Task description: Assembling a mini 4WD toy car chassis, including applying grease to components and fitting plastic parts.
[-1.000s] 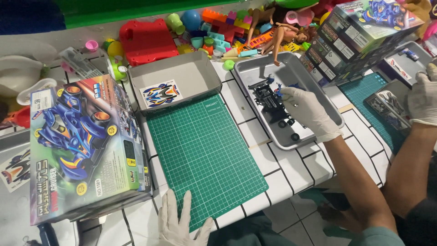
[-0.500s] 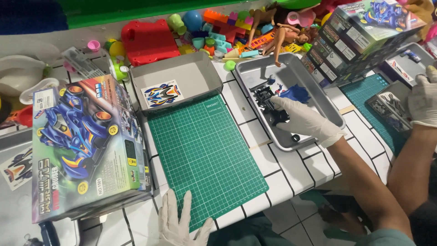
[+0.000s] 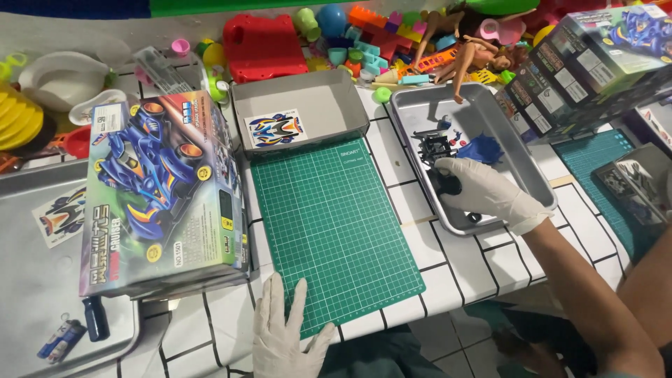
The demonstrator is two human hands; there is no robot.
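Note:
My right hand (image 3: 493, 194), in a white glove, reaches into a metal tray (image 3: 420, 105) and has its fingers closed on a small black part (image 3: 446, 184). Just beyond that hand lie a black toy-car chassis (image 3: 435, 147) and a blue body shell (image 3: 481, 149). A small black wheel (image 3: 474, 218) rests near the tray's front rim. My left hand (image 3: 283, 336), also gloved, lies flat with fingers spread on the near edge of a green cutting mat (image 3: 329, 217) and holds nothing.
A grey box lid (image 3: 336, 98) holding a sticker sheet (image 3: 275, 129) stands behind the mat. A toy-car box (image 3: 164, 192) lies at left, partly over another tray (image 3: 42, 280). Loose toys (image 3: 378, 35) crowd the back. A second box (image 3: 581, 66), another mat (image 3: 595, 157) and another person's arm (image 3: 647, 280) are at right.
My right hand drew back toward the tray's near side, uncovering the chassis, and now grips the black part. A co-worker's gloved hand at right left the view. My left hand stayed put.

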